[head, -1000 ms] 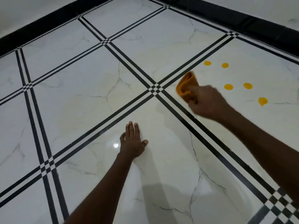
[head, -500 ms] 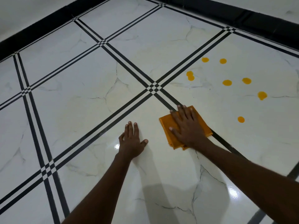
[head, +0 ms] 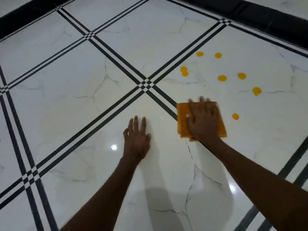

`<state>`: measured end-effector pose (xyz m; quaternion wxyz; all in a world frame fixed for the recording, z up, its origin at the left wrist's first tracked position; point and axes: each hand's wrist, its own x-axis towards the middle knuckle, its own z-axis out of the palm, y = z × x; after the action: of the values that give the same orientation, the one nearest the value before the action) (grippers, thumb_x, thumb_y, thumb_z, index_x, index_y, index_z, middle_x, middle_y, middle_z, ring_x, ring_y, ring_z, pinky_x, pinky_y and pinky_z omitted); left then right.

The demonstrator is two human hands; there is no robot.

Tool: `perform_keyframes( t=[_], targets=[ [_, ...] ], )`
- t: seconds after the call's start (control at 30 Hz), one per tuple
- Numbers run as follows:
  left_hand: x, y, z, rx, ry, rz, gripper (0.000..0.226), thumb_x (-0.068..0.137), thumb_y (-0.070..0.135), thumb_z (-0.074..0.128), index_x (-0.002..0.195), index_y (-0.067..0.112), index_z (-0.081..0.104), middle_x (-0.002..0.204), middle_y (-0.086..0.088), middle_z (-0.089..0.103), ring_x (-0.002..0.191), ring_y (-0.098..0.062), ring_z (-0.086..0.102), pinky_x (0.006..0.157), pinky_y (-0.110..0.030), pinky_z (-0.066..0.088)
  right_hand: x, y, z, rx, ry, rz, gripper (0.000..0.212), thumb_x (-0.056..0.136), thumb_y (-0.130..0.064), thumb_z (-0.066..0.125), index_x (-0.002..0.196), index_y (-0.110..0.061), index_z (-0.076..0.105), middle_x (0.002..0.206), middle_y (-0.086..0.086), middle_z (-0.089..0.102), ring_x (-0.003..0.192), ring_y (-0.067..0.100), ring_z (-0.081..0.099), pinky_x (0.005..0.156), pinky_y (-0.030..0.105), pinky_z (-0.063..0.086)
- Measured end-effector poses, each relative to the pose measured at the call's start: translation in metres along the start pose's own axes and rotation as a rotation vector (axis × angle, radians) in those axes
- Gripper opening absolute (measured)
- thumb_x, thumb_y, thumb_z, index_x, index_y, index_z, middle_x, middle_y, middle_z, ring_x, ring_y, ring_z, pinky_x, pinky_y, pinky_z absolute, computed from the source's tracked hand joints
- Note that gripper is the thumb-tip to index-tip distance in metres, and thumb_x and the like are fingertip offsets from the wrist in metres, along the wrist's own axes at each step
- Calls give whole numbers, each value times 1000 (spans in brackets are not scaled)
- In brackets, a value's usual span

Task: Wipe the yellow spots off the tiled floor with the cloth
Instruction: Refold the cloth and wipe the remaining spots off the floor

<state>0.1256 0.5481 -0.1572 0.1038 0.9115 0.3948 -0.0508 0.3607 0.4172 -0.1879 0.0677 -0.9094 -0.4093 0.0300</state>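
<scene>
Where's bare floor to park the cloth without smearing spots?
Bare: the tile left of the left hand, and the one beyond the stripe crossing. Crowded: yellow spots beyond and right of the cloth under the right hand.

Bare tiled floor (head: 70,100) lies open all around, with nothing standing between the cloth (head: 182,117) under the flat right hand (head: 204,121) and the nearest yellow spot (head: 235,116) just beside it, while the left hand (head: 136,139) rests apart.

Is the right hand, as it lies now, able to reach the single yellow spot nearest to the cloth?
Probably yes. The right hand presses the folded orange cloth flat beside that round yellow spot, with only bare white tile between them.
</scene>
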Motion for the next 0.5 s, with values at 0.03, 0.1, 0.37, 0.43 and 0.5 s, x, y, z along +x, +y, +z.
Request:
perform_keyframes(
  t=[0.03, 0.1, 0.37, 0.43, 0.5],
  targets=[
    [4, 14, 3, -15, -52, 12, 71, 102, 46, 36, 160, 21, 3, 167, -14, -4, 154, -33, -2, 120, -53, 15, -17, 17, -4, 13, 14, 65, 68, 99, -53, 25, 163, -31, 17, 169, 16, 21, 155, 41, 18, 124, 62, 13],
    [8, 32, 7, -10, -127, 11, 77, 101, 52, 35, 159, 26, -8, 166, -10, -17, 153, -31, -14, 122, -52, 5, -62, 9, -11, 33, 6, 93, 71, 100, -55, 23, 164, -30, 11, 171, 16, 15, 157, 42, 13, 125, 62, 9],
    [14, 14, -7, 129, -178, 93, 72, 103, 43, 37, 159, 32, -6, 168, -4, -10, 155, -26, -2, 119, -48, 19, 7, -9, 4, 41, -12, -203, 69, 99, -59, 27, 162, -32, 23, 168, 15, 26, 157, 39, 18, 125, 61, 13],
    [16, 17, -11, 147, -192, 82, 75, 101, 40, 43, 159, 30, -4, 168, -6, -5, 155, -28, 3, 117, -48, 24, 23, 59, -9, 9, 12, 90, 70, 98, -57, 27, 162, -30, 25, 166, 18, 29, 153, 42, 24, 123, 63, 16],
    [19, 21, -19, 160, -226, 76, 78, 99, 39, 47, 159, 29, -1, 168, -8, -1, 154, -30, 6, 116, -49, 28, 5, 96, -19, 8, 34, 192, 71, 97, -56, 25, 163, -28, 20, 168, 20, 24, 153, 45, 22, 122, 65, 15]
  ],
)
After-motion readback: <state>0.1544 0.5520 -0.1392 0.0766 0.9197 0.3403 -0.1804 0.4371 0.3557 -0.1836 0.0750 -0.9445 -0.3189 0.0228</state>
